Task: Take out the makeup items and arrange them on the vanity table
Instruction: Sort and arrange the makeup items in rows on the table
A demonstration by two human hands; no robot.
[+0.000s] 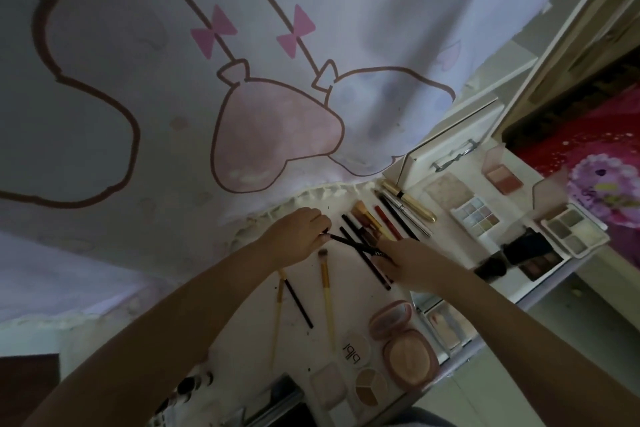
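My left hand (294, 236) and my right hand (408, 262) each pinch one end of a thin black makeup pencil (349, 243) just above the white vanity table (346, 308). Under it lie several black pencils (367, 260). Beyond them lie a red pencil (388, 222), orange-tipped brushes (367, 217) and a gold tube (412, 201). Two yellow-handled brushes (325, 279) and a black pencil (298, 302) rest nearer to me. Open eyeshadow palettes (476, 218) and a blush compact (504, 177) sit at the right.
A pink open powder compact (405, 347), a round lid (353, 352) and small palettes (370, 388) lie near the table's front. A large black brush (491, 269) lies at the right edge. A white case with a handle (450, 152) stands at the back. A curtain (242, 80) hangs behind.
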